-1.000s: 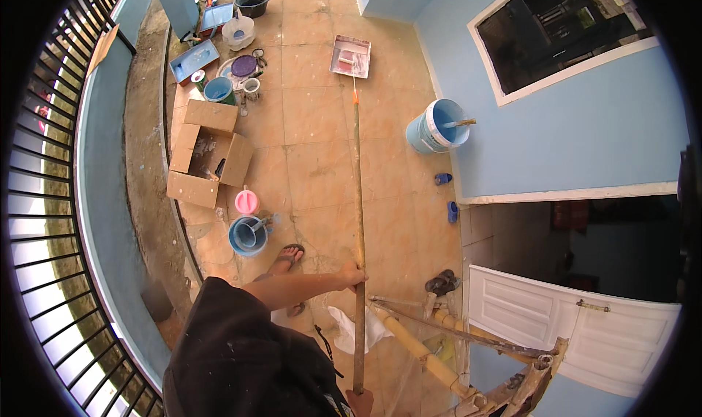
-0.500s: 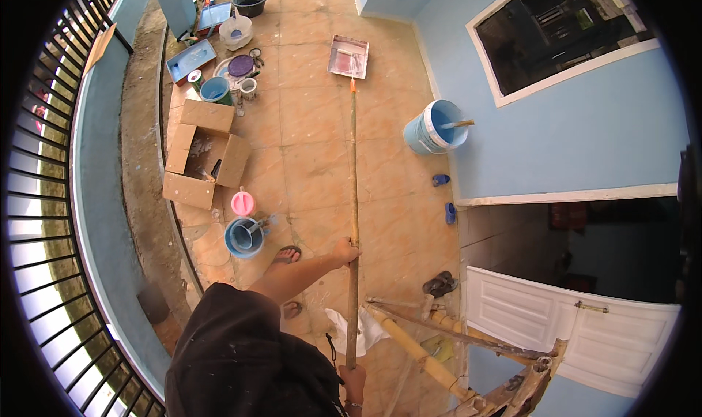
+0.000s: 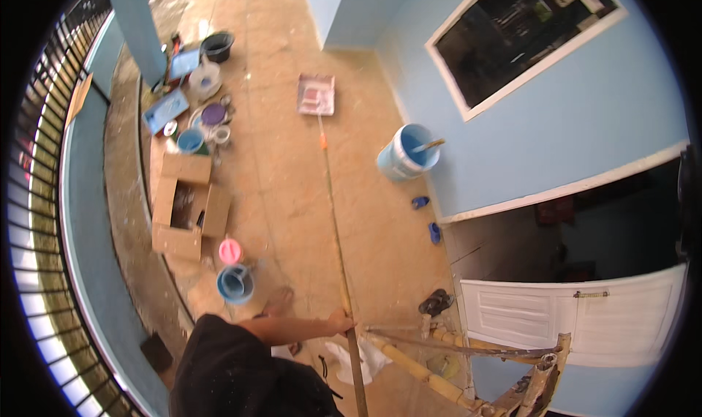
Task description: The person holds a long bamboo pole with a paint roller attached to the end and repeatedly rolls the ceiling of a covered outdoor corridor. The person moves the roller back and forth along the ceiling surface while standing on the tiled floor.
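Observation:
A long bamboo pole [image 3: 336,245] runs away from me along the tiled floor, and my left hand [image 3: 338,322] is wrapped round its nearer part. At its far end, past an orange joint, a paint roller [image 3: 312,99] rests in a white paint tray [image 3: 326,112] smeared with pinkish paint. The pole's near end runs out at the lower edge of the view. My right hand cannot be seen.
A bamboo ladder-like frame [image 3: 420,366] and white cloth [image 3: 365,362] are close on the right. A paint bucket [image 3: 401,157] stands by the blue wall. Leftward are a cardboard box [image 3: 216,211], pink lid [image 3: 229,252], blue bucket [image 3: 235,300] and several paint containers.
The view has shifted, so the tray, roller and pole appear lower and farther left. My left hand still grips the pole. My right hand, seen on the pole's near end before, is out of view.

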Tool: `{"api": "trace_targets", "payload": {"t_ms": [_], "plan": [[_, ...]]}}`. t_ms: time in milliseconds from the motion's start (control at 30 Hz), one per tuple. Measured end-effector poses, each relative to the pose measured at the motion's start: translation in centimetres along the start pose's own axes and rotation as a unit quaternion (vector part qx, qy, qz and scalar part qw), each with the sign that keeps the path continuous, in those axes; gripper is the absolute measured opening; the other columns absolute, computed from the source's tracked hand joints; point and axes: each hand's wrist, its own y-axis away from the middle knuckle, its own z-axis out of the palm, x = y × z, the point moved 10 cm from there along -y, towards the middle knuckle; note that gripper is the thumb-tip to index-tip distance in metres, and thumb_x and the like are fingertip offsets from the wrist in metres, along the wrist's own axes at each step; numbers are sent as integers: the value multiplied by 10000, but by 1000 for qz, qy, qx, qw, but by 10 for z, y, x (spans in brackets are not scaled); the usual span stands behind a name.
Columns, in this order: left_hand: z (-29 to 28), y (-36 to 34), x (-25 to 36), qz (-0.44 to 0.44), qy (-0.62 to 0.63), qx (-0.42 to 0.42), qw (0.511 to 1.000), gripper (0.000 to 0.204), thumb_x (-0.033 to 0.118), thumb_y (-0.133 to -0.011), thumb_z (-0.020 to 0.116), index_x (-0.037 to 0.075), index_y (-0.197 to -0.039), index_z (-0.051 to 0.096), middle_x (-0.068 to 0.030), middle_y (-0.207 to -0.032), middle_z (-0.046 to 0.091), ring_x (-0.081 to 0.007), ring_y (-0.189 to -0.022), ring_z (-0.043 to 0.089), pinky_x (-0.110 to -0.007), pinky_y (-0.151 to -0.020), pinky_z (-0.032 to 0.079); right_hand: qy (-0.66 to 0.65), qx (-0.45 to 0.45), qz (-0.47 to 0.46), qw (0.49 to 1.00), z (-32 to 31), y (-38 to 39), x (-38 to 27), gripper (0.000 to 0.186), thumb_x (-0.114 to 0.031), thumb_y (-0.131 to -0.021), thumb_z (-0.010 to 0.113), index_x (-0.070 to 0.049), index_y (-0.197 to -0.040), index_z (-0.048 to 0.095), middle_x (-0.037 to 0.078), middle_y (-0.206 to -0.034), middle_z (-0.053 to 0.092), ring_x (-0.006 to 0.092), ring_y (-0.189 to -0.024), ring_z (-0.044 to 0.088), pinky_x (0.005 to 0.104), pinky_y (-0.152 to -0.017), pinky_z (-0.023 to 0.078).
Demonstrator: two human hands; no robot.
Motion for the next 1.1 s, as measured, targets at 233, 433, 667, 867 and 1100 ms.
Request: {"api": "trace_targets", "payload": {"t_ms": [233,433,667,867,1100], "plan": [[-84,-42,87,15,31,-13,999,222,-23,-911,670,-110,-1078,552,-223,-922,683,-378,-836,733,-457,-728,644,-137,-24,-96,986,-11,-177,-287,312,-256,-854,739,35,-785,649,81,-604,552,180,-577,525,403,-523,392],[-28,16,88,82,-76,12,994,139,47,-918,688,-62,-964,615,-176,-815,675,-299,-710,699,-423,-609,606,-257,-5,-193,947,-87,-146,-315,310,-260,-859,745,25,-788,645,69,-609,544,174,-578,514,396,-519,385],[43,143,198,289,-61,49,954,339,123,-901,766,-34,-1044,503,-175,-864,680,-266,-749,715,-398,-568,617,-385,9,-245,890,-141,-105,-242,309,-264,-865,752,14,-791,641,54,-614,535,167,-579,501,387,-515,378],[137,248,361,435,-99,19,895,367,25,-899,733,-123,-1148,507,-237,-984,680,-357,-872,749,-442,-783,659,-462,14,-272,844,-181,-75,-207,308,-269,-870,759,4,-793,637,41,-619,527,161,-580,489,380,-511,371],[253,381,529,584,-196,-36,787,360,148,-931,747,-79,-1146,569,-164,-984,702,-274,-839,746,-380,-737,641,-505,37,-355,786,-235,-53,-257,298,-268,-886,760,-15,-802,627,19,-629,507,146,-584,462,360,-504,359]]}}
